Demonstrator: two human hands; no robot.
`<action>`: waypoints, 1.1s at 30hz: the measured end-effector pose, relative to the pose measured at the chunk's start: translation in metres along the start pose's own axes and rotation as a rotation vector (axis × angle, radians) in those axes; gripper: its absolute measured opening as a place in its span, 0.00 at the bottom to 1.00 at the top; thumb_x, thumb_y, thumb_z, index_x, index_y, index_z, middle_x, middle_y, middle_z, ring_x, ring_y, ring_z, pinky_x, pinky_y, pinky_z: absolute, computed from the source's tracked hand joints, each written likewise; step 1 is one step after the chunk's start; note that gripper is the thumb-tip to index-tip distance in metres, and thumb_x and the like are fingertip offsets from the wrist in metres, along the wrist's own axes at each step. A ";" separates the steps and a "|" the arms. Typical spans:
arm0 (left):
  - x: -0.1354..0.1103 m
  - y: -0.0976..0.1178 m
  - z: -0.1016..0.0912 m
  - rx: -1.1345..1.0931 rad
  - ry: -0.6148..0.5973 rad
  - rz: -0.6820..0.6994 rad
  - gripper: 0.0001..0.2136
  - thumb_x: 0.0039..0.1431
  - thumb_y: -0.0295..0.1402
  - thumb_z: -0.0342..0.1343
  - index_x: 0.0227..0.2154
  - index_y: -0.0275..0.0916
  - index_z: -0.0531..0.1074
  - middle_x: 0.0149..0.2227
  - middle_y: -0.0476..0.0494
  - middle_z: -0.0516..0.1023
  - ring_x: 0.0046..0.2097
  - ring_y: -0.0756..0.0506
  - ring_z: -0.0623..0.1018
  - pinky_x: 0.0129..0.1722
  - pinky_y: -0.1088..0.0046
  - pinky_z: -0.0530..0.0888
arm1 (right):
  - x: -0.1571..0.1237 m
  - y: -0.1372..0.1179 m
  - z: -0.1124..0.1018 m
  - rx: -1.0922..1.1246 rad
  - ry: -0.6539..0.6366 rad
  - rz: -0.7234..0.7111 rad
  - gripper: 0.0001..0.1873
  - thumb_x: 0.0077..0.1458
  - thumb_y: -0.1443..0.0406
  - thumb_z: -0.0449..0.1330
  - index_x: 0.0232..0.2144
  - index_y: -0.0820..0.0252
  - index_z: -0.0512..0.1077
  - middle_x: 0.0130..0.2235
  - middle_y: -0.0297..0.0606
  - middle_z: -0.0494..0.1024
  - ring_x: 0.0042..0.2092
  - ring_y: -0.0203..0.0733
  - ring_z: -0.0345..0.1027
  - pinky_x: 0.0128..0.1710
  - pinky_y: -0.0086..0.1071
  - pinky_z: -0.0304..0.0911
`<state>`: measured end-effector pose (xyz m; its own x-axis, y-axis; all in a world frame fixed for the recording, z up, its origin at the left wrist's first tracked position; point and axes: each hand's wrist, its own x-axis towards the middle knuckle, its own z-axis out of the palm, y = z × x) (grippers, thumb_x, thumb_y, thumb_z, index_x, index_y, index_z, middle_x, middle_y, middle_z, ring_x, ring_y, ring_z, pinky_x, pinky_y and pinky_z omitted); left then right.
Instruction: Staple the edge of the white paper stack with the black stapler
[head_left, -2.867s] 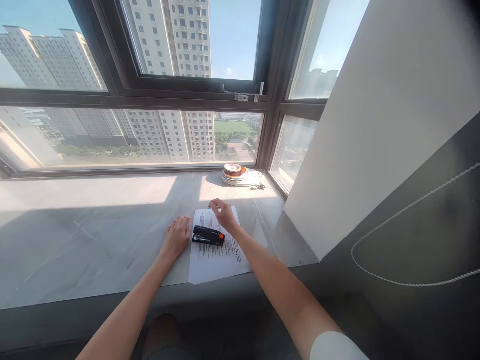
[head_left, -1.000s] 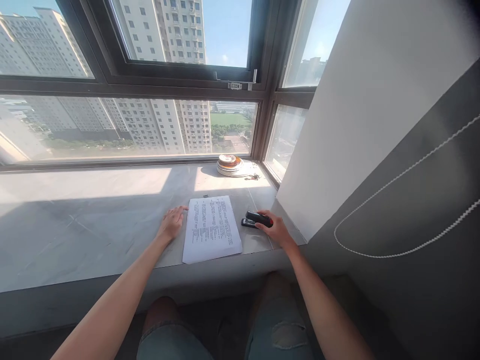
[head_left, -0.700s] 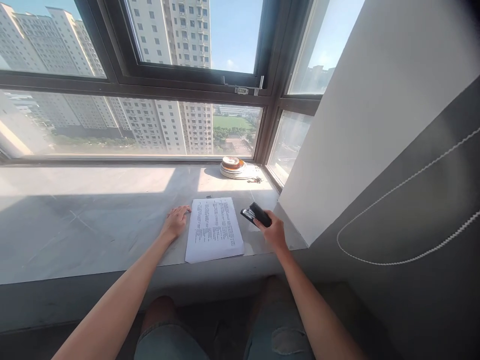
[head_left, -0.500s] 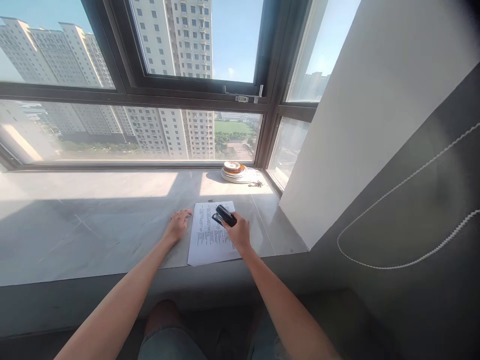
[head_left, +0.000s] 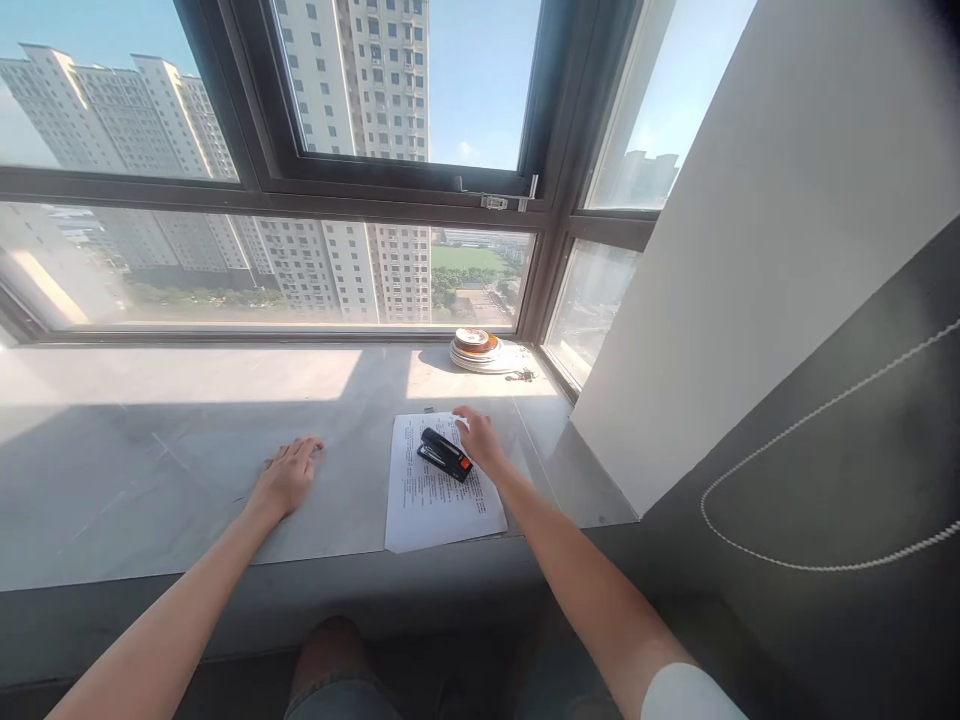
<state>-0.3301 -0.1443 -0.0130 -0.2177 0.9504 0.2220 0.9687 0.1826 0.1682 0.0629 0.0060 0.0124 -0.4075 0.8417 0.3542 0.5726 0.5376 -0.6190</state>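
A black stapler with a small red patch at one end lies on printed paper sheets on the windowsill. My right hand is just beyond the stapler's right side, over the upper right corner of the paper. Its fingers are curved and apart, with nothing seen in them. To the left of the paper, my left hand rests flat on the sill with fingers stretched out. A small dark piece sits at the paper's top edge, too small to make out.
A stack of round plates or rolls, white and orange, stands by the window corner with small keys-like items beside it. The grey marble-like windowsill ends at a front edge. A beaded cord hangs on the right.
My right hand has let go of the stapler, which now lies on the paper, and has moved slightly up and right. My left hand has slid left, away from the paper.
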 end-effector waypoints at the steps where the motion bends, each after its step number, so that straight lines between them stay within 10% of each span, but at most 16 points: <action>1: 0.000 0.002 0.000 0.001 0.000 -0.003 0.19 0.69 0.31 0.42 0.56 0.45 0.73 0.66 0.38 0.76 0.65 0.32 0.75 0.62 0.49 0.72 | 0.011 0.000 0.006 -0.014 -0.050 -0.033 0.18 0.70 0.69 0.55 0.56 0.58 0.78 0.59 0.45 0.82 0.62 0.48 0.75 0.63 0.43 0.70; 10: -0.002 0.004 -0.002 -0.011 0.007 0.010 0.19 0.70 0.30 0.41 0.56 0.45 0.73 0.64 0.39 0.77 0.62 0.32 0.76 0.61 0.48 0.71 | 0.048 0.001 0.061 -0.146 -0.307 -0.173 0.22 0.70 0.72 0.55 0.62 0.61 0.76 0.71 0.49 0.70 0.74 0.51 0.61 0.74 0.47 0.60; 33: -0.003 0.007 -0.008 -0.038 -0.027 -0.003 0.18 0.69 0.34 0.41 0.55 0.45 0.73 0.62 0.36 0.78 0.62 0.31 0.76 0.60 0.46 0.71 | 0.058 0.024 0.044 -0.346 -0.353 -0.086 0.29 0.77 0.63 0.43 0.75 0.60 0.60 0.80 0.48 0.49 0.81 0.52 0.42 0.79 0.53 0.42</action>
<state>-0.3242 -0.1477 -0.0045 -0.2173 0.9562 0.1960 0.9627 0.1768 0.2050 0.0215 0.0659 -0.0126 -0.6450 0.7578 0.0981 0.7043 0.6394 -0.3084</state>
